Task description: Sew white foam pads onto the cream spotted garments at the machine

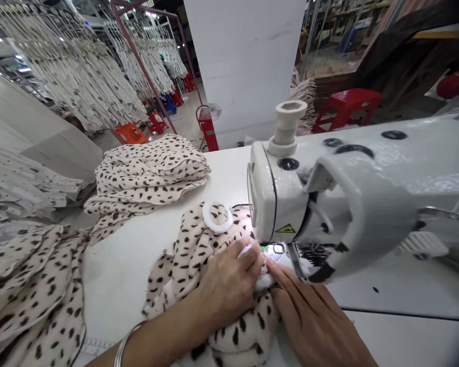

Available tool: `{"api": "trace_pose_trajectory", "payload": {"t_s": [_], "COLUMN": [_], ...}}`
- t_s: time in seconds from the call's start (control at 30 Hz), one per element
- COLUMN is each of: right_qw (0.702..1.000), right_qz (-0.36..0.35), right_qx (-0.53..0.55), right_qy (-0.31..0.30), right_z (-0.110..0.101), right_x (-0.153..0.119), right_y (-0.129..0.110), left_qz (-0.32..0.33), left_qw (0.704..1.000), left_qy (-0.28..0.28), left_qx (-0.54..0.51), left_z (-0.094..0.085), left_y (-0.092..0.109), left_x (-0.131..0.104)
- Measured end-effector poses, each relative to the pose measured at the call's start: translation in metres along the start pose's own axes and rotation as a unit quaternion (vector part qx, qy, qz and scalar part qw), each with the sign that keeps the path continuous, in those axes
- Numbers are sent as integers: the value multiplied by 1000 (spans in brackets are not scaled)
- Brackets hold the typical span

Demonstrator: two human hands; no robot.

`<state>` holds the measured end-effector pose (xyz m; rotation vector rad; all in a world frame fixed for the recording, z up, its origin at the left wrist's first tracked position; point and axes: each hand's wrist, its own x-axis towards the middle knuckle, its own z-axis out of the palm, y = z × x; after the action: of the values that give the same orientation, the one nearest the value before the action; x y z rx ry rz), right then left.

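Both hands worked spotted fabric at the sewing machine head.
Spotted plush fabric lay bunched on the counter, under and left of the left hand, its long axis running roughly from beside the sewing machine back toward the wearer. Left hand: fingers bent, apparently pinching a white band just short of the needle area. Right hand: fingers straight, laid flat, tips at the band's right side. Both hands were about equally near; the band sat between them, its full run hidden. White ring rested on the fabric beyond the left hand.
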<state>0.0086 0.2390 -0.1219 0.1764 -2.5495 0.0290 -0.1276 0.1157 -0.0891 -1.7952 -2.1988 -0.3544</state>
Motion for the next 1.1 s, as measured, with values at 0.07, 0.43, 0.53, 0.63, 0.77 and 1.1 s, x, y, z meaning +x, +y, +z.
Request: {"api": "trace_pose_trajectory", "payload": {"t_s": [0.07, 0.43, 0.53, 0.63, 0.77, 1.1], "right_qw": [1000, 998, 998, 1000, 999, 997], "right_qz": [19, 40, 34, 9, 27, 44], "right_qx": [-15, 18, 11, -1, 14, 43], "right_qy": [9, 47, 43, 19, 24, 45], "right_z": [3, 9, 7, 5, 7, 14], "right_x": [2, 1, 6, 9, 5, 0], "right_y": [0, 1, 1, 3, 2, -5], "left_qz": [-5, -18, -16, -24, -4, 5], "left_qw": [1000, 1000, 999, 999, 1000, 1000], "left_qy": [-20, -22, -34, -34, -28, -16], "left_qx": [15, 9, 0, 1, -9, -27], "left_z": [-3, 0, 1, 2, -1, -2], "left_y": [-1, -3, -8, -11, -13, -15], "left_x": [1, 1, 4, 5, 3, 3]}}
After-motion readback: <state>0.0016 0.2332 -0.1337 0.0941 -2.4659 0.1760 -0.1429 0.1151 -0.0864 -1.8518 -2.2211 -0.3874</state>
